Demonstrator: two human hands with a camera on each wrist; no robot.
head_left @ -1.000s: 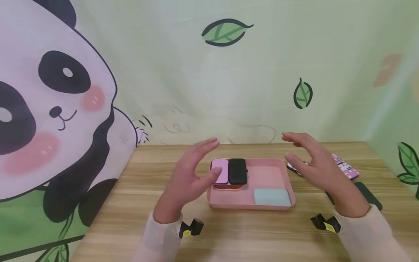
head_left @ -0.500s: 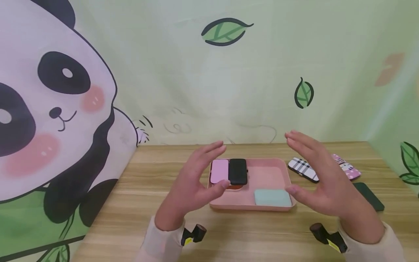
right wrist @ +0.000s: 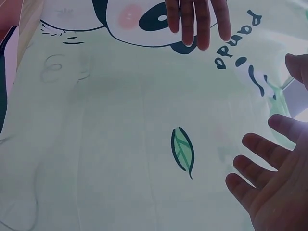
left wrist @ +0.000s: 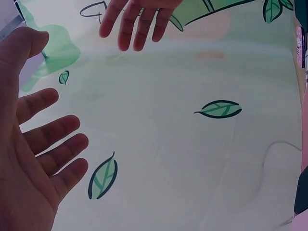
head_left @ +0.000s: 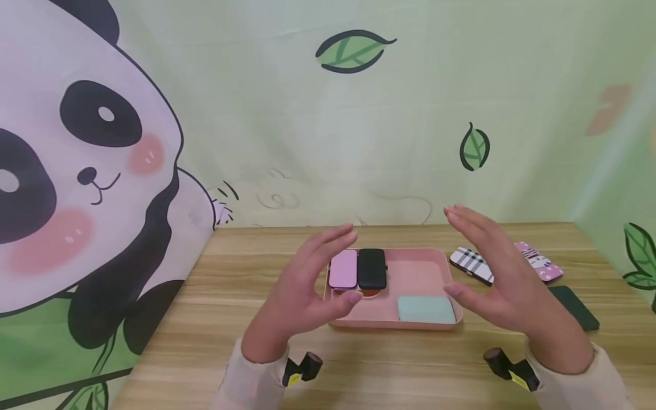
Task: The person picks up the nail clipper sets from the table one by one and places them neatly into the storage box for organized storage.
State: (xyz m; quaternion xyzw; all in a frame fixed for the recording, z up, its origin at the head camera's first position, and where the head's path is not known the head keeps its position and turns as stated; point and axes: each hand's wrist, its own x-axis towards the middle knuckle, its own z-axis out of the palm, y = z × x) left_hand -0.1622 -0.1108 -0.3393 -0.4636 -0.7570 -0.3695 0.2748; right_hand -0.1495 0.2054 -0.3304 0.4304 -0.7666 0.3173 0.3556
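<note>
Looking through the head view, I find the left hand (head_left: 299, 290) and right hand (head_left: 507, 290) spread wider than a second ago, holding nothing; the plaid case (head_left: 468, 264) now shows more beside the right one. The pink case (head_left: 343, 269), black case (head_left: 372, 269) and pale blue case (head_left: 426, 308) lie unmoved in the tray (head_left: 417, 273) on the worktop (head_left: 400, 364), so I judge no handling is under way. A reddish-brown thing (head_left: 370, 293) beneath the first two is mostly covered, and the right hand's side hides part of the dark green case (head_left: 576, 308). My left wrist view gives mainly backdrop (left wrist: 159, 144), with right-edge slivers too cropped to identify; my right wrist view is alike, cut off at its left edge.
</note>
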